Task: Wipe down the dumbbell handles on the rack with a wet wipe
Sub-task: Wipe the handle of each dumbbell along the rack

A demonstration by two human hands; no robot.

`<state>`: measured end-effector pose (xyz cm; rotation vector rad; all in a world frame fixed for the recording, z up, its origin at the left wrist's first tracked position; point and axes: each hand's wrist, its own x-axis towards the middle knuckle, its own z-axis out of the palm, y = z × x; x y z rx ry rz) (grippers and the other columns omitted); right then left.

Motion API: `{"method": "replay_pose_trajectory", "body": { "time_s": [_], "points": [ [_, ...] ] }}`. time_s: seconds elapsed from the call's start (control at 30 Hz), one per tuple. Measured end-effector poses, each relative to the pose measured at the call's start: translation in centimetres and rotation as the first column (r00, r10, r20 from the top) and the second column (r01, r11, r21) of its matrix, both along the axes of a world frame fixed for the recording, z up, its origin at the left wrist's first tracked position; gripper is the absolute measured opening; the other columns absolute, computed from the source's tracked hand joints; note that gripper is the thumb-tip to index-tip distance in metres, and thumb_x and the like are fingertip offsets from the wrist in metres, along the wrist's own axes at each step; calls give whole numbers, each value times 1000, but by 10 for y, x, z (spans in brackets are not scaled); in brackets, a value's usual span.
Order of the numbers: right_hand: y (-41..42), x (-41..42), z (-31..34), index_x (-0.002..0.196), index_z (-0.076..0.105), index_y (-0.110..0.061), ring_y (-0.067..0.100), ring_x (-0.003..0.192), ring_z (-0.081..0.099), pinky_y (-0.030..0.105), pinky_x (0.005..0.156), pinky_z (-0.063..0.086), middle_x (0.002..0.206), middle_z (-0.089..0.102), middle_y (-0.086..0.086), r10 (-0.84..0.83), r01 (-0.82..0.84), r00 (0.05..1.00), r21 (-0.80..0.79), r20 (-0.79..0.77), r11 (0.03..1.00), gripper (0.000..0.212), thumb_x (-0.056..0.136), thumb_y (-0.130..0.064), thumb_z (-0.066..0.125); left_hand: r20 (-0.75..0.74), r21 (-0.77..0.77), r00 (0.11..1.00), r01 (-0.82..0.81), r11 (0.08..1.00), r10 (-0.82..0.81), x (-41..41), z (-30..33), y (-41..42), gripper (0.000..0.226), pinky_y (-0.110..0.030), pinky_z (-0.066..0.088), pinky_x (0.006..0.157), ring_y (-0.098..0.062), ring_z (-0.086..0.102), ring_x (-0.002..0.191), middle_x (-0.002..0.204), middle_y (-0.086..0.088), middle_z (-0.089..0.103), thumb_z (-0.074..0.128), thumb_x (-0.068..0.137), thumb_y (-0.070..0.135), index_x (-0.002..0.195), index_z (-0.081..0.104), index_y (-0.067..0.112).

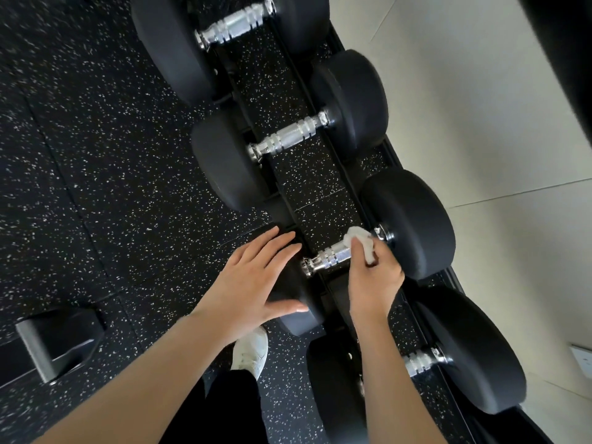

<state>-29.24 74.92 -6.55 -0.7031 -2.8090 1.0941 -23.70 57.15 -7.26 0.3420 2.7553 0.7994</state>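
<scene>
Several black dumbbells with chrome handles lie in a row on a low black rack [336, 293]. My right hand [374, 277] holds a white wet wipe [360, 240] pressed around the right end of one chrome handle [330, 256], close to that dumbbell's right head [413, 225]. My left hand [253, 277] lies flat with straight fingers on the same dumbbell's left head [288, 290]. Other handles show farther along [288, 137] and at the top [235, 24]. A nearer handle [423, 362] is partly hidden by my right forearm.
Black speckled rubber flooring [105, 174] covers the left side. A pale tiled surface [480, 107] runs along the right of the rack, with a wall socket [583, 360]. A grey and black block [54, 341] sits at lower left. My white shoe [251, 350] stands beside the rack.
</scene>
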Motion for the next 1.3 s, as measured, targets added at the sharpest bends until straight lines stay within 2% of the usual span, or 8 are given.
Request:
{"method": "replay_pose_trajectory", "body": {
  "time_s": [0.23, 0.37, 0.5, 0.63, 0.73, 0.9, 1.07, 1.3],
  "points": [
    [-22, -17, 29, 93, 55, -11, 7, 71, 60, 22, 64, 49, 73, 58, -10, 76, -61, 995, -211, 65, 976, 15, 90, -25, 59, -82, -105, 992, -101, 989, 92, -47, 36, -41, 74, -43, 44, 98, -23, 43, 129, 142, -2, 44, 31, 86, 66, 139, 44, 15],
    [-59, -47, 28, 88, 46, -17, 28, 80, 55, 37, 70, 45, 74, 55, -4, 127, -111, 991, -238, 51, 965, 16, 90, -28, 57, -158, -145, 976, -172, 974, 149, -82, 36, -69, 70, -46, 43, 96, -25, 40, 129, 140, -4, 44, 38, 86, 62, 137, 45, 14],
    [-97, -86, 16, 88, 44, -13, 4, 58, 50, 21, 51, 37, 66, 50, -10, 110, -110, 994, -236, -14, 966, 17, 92, -26, 55, -145, -170, 976, -186, 968, 162, -108, 18, -97, 71, -48, 42, 96, -27, 41, 129, 140, -7, 45, 42, 85, 61, 136, 46, 12],
    [-129, -123, -9, 96, 46, -8, 5, 58, 52, 27, 54, 47, 68, 50, -11, -28, 7, 997, -255, -78, 967, 19, 93, -25, 55, -81, -173, 990, -132, 976, 119, -127, -4, -118, 75, -48, 42, 97, -27, 40, 129, 142, -6, 43, 35, 82, 64, 137, 45, 14],
    [-142, -145, -21, 100, 49, -7, 1, 58, 52, 9, 50, 42, 70, 50, -13, -179, 140, 975, -261, -131, 955, 20, 93, -25, 55, -58, -141, 994, -95, 985, 87, -137, -13, -129, 77, -47, 43, 96, -26, 40, 128, 145, -5, 40, 36, 81, 66, 139, 43, 16],
    [-153, -159, -37, 99, 55, -7, -1, 57, 52, 17, 53, 45, 71, 53, -14, -375, 327, 906, -238, -197, 915, 20, 91, -25, 59, -36, -97, 998, -54, 994, 51, -144, -18, -137, 77, -47, 43, 95, -27, 43, 127, 144, -4, 39, 38, 80, 69, 139, 41, 21],
    [-161, -163, -38, 106, 62, -8, 15, 90, 55, 24, 74, 46, 105, 55, 2, -547, 496, 822, -273, -159, 824, 25, 87, -25, 64, -28, -54, 998, -65, 996, 63, -143, -21, -137, 75, -48, 42, 94, -27, 41, 127, 145, -4, 39, 42, 80, 67, 139, 42, 21],
    [-166, -170, -43, 93, 69, -3, 12, 92, 42, -3, 68, 36, 101, 42, 1, -669, 618, 715, -263, -202, 741, 21, 76, -12, 76, -34, -47, 996, -88, 995, 87, -142, -24, -137, 74, -48, 39, 95, -26, 38, 129, 146, -2, 36, 45, 78, 66, 139, 42, 23]
  ]
}}
